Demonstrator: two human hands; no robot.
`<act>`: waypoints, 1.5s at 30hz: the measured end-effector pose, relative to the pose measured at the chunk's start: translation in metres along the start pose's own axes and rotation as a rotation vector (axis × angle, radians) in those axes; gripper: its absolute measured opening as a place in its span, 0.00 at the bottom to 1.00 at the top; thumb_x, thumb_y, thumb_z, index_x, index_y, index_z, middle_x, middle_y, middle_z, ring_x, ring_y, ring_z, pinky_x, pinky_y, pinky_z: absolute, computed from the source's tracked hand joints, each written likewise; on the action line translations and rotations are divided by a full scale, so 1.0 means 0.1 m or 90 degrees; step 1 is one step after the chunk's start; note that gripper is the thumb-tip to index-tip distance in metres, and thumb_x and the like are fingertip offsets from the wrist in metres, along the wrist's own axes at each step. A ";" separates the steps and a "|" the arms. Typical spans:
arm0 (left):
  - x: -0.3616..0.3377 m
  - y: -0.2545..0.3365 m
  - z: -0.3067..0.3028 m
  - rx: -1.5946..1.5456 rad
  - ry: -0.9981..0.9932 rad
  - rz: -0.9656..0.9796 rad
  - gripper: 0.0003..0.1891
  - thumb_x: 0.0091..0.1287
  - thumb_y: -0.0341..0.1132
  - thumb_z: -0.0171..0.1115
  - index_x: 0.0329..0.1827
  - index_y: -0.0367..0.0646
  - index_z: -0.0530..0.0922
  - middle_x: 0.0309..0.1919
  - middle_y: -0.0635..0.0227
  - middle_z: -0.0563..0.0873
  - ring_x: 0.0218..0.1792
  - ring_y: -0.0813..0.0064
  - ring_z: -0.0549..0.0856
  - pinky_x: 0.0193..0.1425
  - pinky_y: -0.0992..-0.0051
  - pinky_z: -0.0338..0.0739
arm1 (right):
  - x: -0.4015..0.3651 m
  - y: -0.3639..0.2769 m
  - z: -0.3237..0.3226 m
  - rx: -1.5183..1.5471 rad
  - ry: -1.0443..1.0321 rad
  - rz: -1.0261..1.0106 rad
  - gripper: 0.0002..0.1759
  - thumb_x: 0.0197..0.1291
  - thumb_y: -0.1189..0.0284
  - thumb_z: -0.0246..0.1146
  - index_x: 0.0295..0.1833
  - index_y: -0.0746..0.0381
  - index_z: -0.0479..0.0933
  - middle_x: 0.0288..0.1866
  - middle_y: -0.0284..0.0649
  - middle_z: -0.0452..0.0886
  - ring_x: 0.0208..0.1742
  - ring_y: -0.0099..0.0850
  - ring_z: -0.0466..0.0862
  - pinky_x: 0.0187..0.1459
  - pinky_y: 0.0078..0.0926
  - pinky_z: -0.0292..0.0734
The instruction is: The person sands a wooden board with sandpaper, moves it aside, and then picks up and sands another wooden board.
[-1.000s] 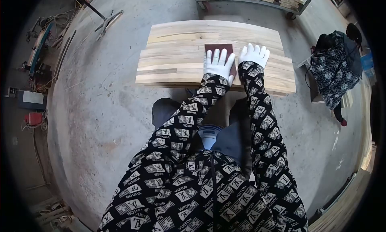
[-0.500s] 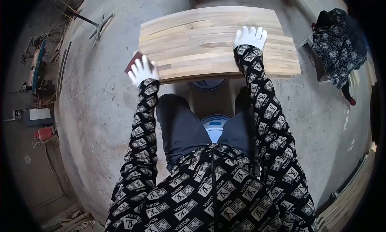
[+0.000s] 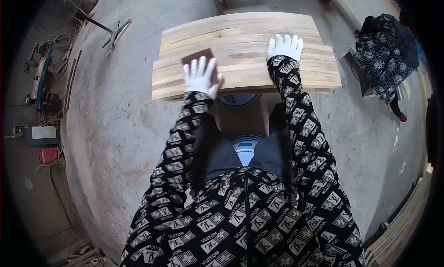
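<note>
A light wooden board point(image 3: 240, 49) made of joined strips lies in front of me, with a second board edge showing under its near side. My left hand point(image 3: 200, 76), in a white glove, presses flat on a dark red-brown sheet point(image 3: 196, 55) near the board's left front part. The sheet sticks out past the fingertips and beside the thumb. On the right part of the board, my right hand point(image 3: 285, 49), also in a white glove, lies with its fingers spread and nothing in it.
Round bucket lids point(image 3: 237, 100) show beneath the board and between my legs. Dark patterned cloth point(image 3: 386, 59) hangs over something at the right. A metal stand point(image 3: 112, 36), a red object point(image 3: 47, 155) and a grey box point(image 3: 42, 135) are at the left.
My left hand and the sheet under it have moved right, from the board's left edge onto its surface. My right hand stays at about the same place on the board.
</note>
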State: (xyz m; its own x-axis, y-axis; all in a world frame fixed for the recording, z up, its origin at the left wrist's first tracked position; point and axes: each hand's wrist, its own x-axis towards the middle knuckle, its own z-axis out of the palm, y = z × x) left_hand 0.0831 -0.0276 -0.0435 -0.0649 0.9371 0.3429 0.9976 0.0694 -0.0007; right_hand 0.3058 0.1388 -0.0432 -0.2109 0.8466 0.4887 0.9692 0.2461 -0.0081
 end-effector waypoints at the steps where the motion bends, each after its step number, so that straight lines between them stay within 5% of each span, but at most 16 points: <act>1: -0.09 -0.31 0.04 0.057 0.007 -0.048 0.32 0.67 0.57 0.58 0.71 0.54 0.71 0.71 0.54 0.71 0.69 0.50 0.68 0.76 0.45 0.53 | 0.00 -0.01 -0.01 0.002 -0.002 0.004 0.25 0.73 0.56 0.47 0.62 0.59 0.78 0.62 0.48 0.79 0.72 0.50 0.67 0.76 0.53 0.49; 4: -0.36 -1.18 0.18 0.165 -0.011 -0.201 0.29 0.73 0.55 0.50 0.75 0.57 0.67 0.73 0.56 0.69 0.70 0.51 0.67 0.75 0.44 0.53 | 0.01 -0.01 -0.05 -0.017 -0.020 0.007 0.25 0.74 0.56 0.47 0.62 0.60 0.78 0.62 0.49 0.79 0.72 0.50 0.67 0.75 0.53 0.50; 8: -0.13 -0.94 0.23 0.227 0.011 -0.330 0.27 0.72 0.55 0.51 0.72 0.59 0.70 0.69 0.59 0.72 0.67 0.53 0.70 0.71 0.44 0.57 | 0.02 -0.03 -0.04 -0.041 -0.025 0.014 0.25 0.73 0.56 0.48 0.61 0.61 0.79 0.61 0.49 0.79 0.71 0.50 0.68 0.75 0.54 0.50; 11: 0.28 0.04 0.20 0.101 0.109 -0.140 0.26 0.69 0.51 0.56 0.68 0.52 0.73 0.63 0.55 0.77 0.65 0.49 0.73 0.71 0.46 0.60 | 0.03 -0.03 -0.03 -0.033 -0.025 0.015 0.25 0.73 0.56 0.48 0.61 0.61 0.79 0.61 0.49 0.79 0.71 0.50 0.68 0.75 0.54 0.50; 14: 0.42 0.91 0.21 -0.084 0.055 0.003 0.31 0.67 0.51 0.58 0.72 0.52 0.69 0.71 0.50 0.71 0.73 0.44 0.66 0.80 0.45 0.45 | 0.02 0.03 0.17 0.024 0.057 -0.013 0.24 0.71 0.57 0.50 0.57 0.63 0.81 0.57 0.54 0.80 0.69 0.55 0.69 0.74 0.58 0.50; 19: 0.31 0.83 0.09 -0.164 -0.002 0.166 0.34 0.66 0.47 0.59 0.76 0.55 0.65 0.73 0.52 0.69 0.74 0.46 0.65 0.81 0.45 0.45 | 0.02 0.04 0.15 0.051 0.081 -0.025 0.24 0.70 0.57 0.52 0.57 0.63 0.81 0.57 0.52 0.81 0.69 0.54 0.70 0.74 0.58 0.52; 21: 0.19 0.39 0.17 -0.089 0.032 0.108 0.36 0.59 0.46 0.66 0.74 0.54 0.68 0.72 0.53 0.69 0.74 0.48 0.65 0.81 0.46 0.47 | 0.01 0.02 0.08 0.024 0.068 -0.027 0.24 0.71 0.57 0.51 0.57 0.63 0.81 0.58 0.53 0.81 0.68 0.54 0.70 0.74 0.57 0.51; 26: -0.09 -1.10 0.19 0.120 0.019 -0.158 0.27 0.71 0.50 0.54 0.71 0.55 0.71 0.68 0.55 0.74 0.69 0.48 0.69 0.76 0.45 0.53 | 0.05 -0.02 0.00 -0.008 -0.013 0.008 0.25 0.73 0.56 0.49 0.60 0.61 0.79 0.60 0.49 0.80 0.70 0.51 0.68 0.74 0.53 0.51; 30: -0.02 -1.12 0.39 0.243 0.061 -0.346 0.27 0.71 0.53 0.53 0.70 0.55 0.71 0.68 0.57 0.74 0.68 0.52 0.69 0.74 0.45 0.55 | 0.03 -0.03 0.01 -0.024 0.002 0.015 0.24 0.72 0.57 0.50 0.59 0.61 0.80 0.58 0.50 0.80 0.70 0.51 0.69 0.74 0.54 0.51; 32: 0.26 -0.62 0.29 0.205 0.011 -0.288 0.26 0.72 0.54 0.51 0.71 0.58 0.70 0.68 0.60 0.73 0.69 0.54 0.69 0.76 0.45 0.53 | 0.03 -0.01 0.03 -0.010 0.022 0.000 0.24 0.72 0.57 0.50 0.58 0.63 0.80 0.58 0.52 0.80 0.69 0.53 0.69 0.74 0.56 0.51; 33: 0.35 -0.35 0.39 0.172 0.131 -0.186 0.24 0.71 0.52 0.54 0.68 0.57 0.72 0.64 0.60 0.75 0.65 0.54 0.72 0.73 0.44 0.57 | 0.02 0.00 0.05 0.002 0.041 -0.012 0.25 0.71 0.57 0.49 0.57 0.64 0.81 0.57 0.54 0.80 0.68 0.55 0.69 0.74 0.58 0.50; 38: 0.57 1.01 0.24 -0.080 0.047 0.063 0.29 0.69 0.50 0.56 0.73 0.55 0.69 0.72 0.54 0.70 0.74 0.48 0.67 0.80 0.45 0.46 | 0.03 0.02 0.10 0.028 0.051 -0.011 0.24 0.71 0.57 0.50 0.56 0.62 0.82 0.59 0.54 0.80 0.69 0.55 0.70 0.74 0.58 0.50; 43: 0.38 0.71 0.13 -0.139 0.017 0.131 0.31 0.69 0.51 0.56 0.75 0.55 0.67 0.73 0.53 0.69 0.75 0.46 0.64 0.81 0.44 0.44 | 0.03 0.02 0.05 0.027 0.012 -0.008 0.26 0.72 0.56 0.47 0.59 0.62 0.80 0.61 0.52 0.78 0.71 0.52 0.67 0.75 0.56 0.47; 45: 0.24 0.24 0.17 -0.076 0.029 0.049 0.30 0.70 0.52 0.56 0.74 0.54 0.68 0.73 0.53 0.69 0.74 0.46 0.65 0.79 0.44 0.49 | 0.03 -0.01 0.01 0.024 -0.013 0.001 0.26 0.73 0.55 0.46 0.59 0.61 0.79 0.61 0.51 0.78 0.71 0.51 0.67 0.76 0.55 0.46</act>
State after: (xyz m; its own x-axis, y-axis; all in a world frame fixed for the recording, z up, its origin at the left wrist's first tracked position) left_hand 0.1055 0.0027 -0.0509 0.0103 0.9212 0.3890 0.9956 -0.0456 0.0817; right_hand 0.3045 0.1417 -0.0423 -0.2129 0.8562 0.4708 0.9640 0.2625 -0.0414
